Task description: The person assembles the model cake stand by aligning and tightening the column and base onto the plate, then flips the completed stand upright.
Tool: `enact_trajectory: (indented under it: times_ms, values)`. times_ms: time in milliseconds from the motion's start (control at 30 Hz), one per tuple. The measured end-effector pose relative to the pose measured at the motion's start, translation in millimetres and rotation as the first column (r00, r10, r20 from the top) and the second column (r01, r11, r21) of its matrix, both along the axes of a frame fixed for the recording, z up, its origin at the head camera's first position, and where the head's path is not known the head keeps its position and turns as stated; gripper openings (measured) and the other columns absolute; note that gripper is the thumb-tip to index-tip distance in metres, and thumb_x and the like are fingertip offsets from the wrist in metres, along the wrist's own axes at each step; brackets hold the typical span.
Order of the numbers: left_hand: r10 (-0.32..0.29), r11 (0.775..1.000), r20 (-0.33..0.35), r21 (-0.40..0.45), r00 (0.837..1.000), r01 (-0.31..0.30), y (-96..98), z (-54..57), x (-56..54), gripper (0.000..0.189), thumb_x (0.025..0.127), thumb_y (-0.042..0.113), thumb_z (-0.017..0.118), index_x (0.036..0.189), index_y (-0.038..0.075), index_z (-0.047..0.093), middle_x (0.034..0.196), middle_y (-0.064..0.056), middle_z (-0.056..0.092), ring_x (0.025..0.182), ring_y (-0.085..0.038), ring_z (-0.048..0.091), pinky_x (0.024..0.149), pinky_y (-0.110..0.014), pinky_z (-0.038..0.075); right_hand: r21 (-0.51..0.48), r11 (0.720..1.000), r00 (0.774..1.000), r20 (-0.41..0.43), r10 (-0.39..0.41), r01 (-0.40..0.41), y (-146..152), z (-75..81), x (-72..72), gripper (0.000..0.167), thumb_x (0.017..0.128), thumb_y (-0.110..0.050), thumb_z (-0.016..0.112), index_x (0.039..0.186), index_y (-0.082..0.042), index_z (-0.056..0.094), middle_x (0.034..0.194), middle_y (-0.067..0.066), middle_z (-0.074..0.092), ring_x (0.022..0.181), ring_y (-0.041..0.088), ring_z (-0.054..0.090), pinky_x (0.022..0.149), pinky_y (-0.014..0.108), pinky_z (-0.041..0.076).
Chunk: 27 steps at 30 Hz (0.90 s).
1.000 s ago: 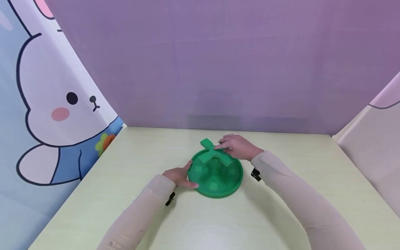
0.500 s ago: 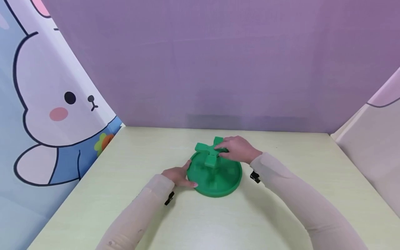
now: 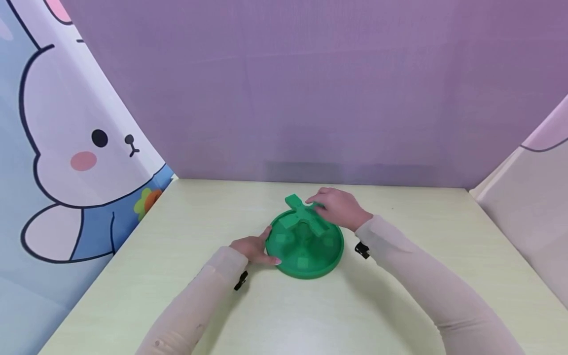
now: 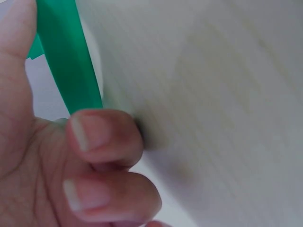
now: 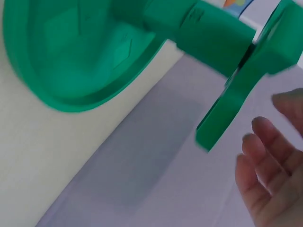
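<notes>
A round green dish (image 3: 306,270) rests on the table, with a thick green post (image 5: 213,40) rising from its middle. On top of the post sits a four-armed green cross (image 3: 303,216), well above the dish. My left hand (image 3: 254,250) holds the dish's left side, forefinger and thumb spread along the rim; the left wrist view has two curled fingers (image 4: 97,132) beside the green wall. Near the cross's far right arm is my right hand (image 3: 340,208). A gap separates its loosely bent fingers (image 5: 267,137) from the cross in the right wrist view.
The pale wooden table (image 3: 284,315) ends at a purple backdrop (image 3: 310,98). A curtain with a cartoon rabbit (image 3: 75,123) hangs at the left, and a light curtain (image 3: 532,212) closes off the right side.
The cross has turned on its post, its arms pointing differently from half a second ago. My right fingers have come up off the cross. The left hand has kept its place on the dish.
</notes>
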<state>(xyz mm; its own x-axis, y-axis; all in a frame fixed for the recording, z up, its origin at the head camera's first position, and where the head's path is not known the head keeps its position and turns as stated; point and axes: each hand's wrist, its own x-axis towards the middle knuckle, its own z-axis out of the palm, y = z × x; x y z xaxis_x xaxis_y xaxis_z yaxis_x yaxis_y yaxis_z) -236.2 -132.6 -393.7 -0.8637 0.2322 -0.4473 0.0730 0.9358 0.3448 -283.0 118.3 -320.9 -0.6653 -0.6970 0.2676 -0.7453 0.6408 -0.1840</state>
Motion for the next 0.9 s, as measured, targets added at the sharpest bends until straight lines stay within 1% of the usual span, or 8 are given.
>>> enact_trajectory:
  times_ms: [67, 133, 200, 300, 433, 633, 767, 900]
  values:
    - [0.003, 1.000, -0.001, -0.007, 1.000, -0.003, 0.0, 0.1, -0.1, 0.105, 0.083, 0.055, 0.067, 0.155, 0.011, 0.004, 0.142, -0.014, 0.047, 0.123, -0.029, 0.050, 0.097, -0.047, 0.041, 0.011, 0.999, 0.999, -0.019, 0.042, -0.042, 3, -2.0, -5.2, 0.030, 0.087, 0.001, 0.064, 0.115, -0.006, 0.069, 0.115, 0.015, 0.064, 0.106, 0.030, 0.060, 0.082, 0.042, 0.052]
    - [0.004, 1.000, 0.002, -0.007, 1.000, -0.004, 0.2, 0.3, 0.1, 0.105, 0.083, 0.055, 0.067, 0.155, 0.011, 0.005, 0.141, -0.014, 0.048, 0.122, -0.029, 0.051, 0.097, -0.047, 0.041, 0.025, 0.997, 0.997, -0.002, 0.076, -0.076, 6, -4.3, -9.4, 0.034, 0.085, 0.004, 0.066, 0.118, -0.006, 0.068, 0.123, 0.018, 0.060, 0.116, 0.034, 0.055, 0.092, 0.047, 0.047]
    - [0.002, 1.000, 0.007, 0.003, 1.000, -0.002, 0.6, 1.1, 0.6, 0.104, 0.083, 0.054, 0.067, 0.155, 0.011, 0.005, 0.141, -0.015, 0.047, 0.122, -0.030, 0.050, 0.097, -0.047, 0.041, 0.043, 0.994, 0.995, 0.018, 0.098, -0.099, 8, -7.4, -12.9, 0.037, 0.084, 0.004, 0.068, 0.119, -0.007, 0.068, 0.128, 0.020, 0.057, 0.121, 0.036, 0.051, 0.096, 0.048, 0.043]
    - [-0.004, 1.000, 0.012, 0.013, 1.000, 0.003, 1.1, 2.8, 1.4, 0.104, 0.084, 0.053, 0.066, 0.155, 0.010, 0.004, 0.141, -0.015, 0.047, 0.122, -0.030, 0.050, 0.097, -0.047, 0.041, 0.049, 0.993, 0.993, 0.042, 0.108, -0.110, 10, -11.2, -15.3, 0.039, 0.083, 0.002, 0.071, 0.120, -0.008, 0.068, 0.130, 0.019, 0.057, 0.122, 0.036, 0.050, 0.097, 0.049, 0.042]
    - [-0.002, 1.000, 0.011, 0.004, 1.000, 0.002, 1.9, 3.5, 1.4, 0.104, 0.084, 0.054, 0.066, 0.155, 0.011, 0.004, 0.141, -0.015, 0.048, 0.122, -0.029, 0.050, 0.097, -0.047, 0.041, 0.052, 0.992, 0.993, 0.031, 0.114, -0.115, 10, -13.4, -17.2, 0.039, 0.083, 0.002, 0.071, 0.120, -0.008, 0.068, 0.128, 0.019, 0.058, 0.122, 0.036, 0.051, 0.098, 0.049, 0.042]
    - [0.003, 1.000, 0.011, -0.015, 1.000, -0.003, 2.9, 3.0, -1.1, 0.105, 0.083, 0.056, 0.066, 0.155, 0.012, 0.004, 0.137, -0.014, 0.051, 0.121, -0.029, 0.051, 0.096, -0.047, 0.042, 0.040, 0.992, 0.992, 0.045, 0.115, -0.117, 10, -12.5, -19.7, 0.037, 0.083, 0.002, 0.070, 0.119, -0.006, 0.068, 0.127, 0.019, 0.059, 0.122, 0.037, 0.050, 0.098, 0.050, 0.041]
    - [0.005, 1.000, 0.015, -0.021, 1.000, -0.005, 2.9, 1.6, -2.8, 0.105, 0.083, 0.057, 0.065, 0.155, 0.013, 0.004, 0.136, -0.014, 0.053, 0.120, -0.028, 0.052, 0.096, -0.046, 0.042, 0.034, 0.991, 0.991, 0.049, 0.127, -0.129, 10, -13.2, -21.9, 0.036, 0.084, 0.001, 0.070, 0.119, -0.006, 0.068, 0.123, 0.017, 0.061, 0.118, 0.035, 0.053, 0.097, 0.048, 0.043]
    - [0.007, 1.000, 0.020, -0.017, 1.000, -0.007, 3.1, 1.8, -3.3, 0.105, 0.083, 0.056, 0.066, 0.155, 0.012, 0.003, 0.137, -0.014, 0.051, 0.121, -0.029, 0.051, 0.096, -0.047, 0.041, 0.014, 0.990, 0.989, 0.066, 0.136, -0.137, 10, -14.0, -23.5, 0.036, 0.084, 0.001, 0.070, 0.119, -0.006, 0.068, 0.118, 0.014, 0.064, 0.113, 0.032, 0.056, 0.095, 0.045, 0.045]
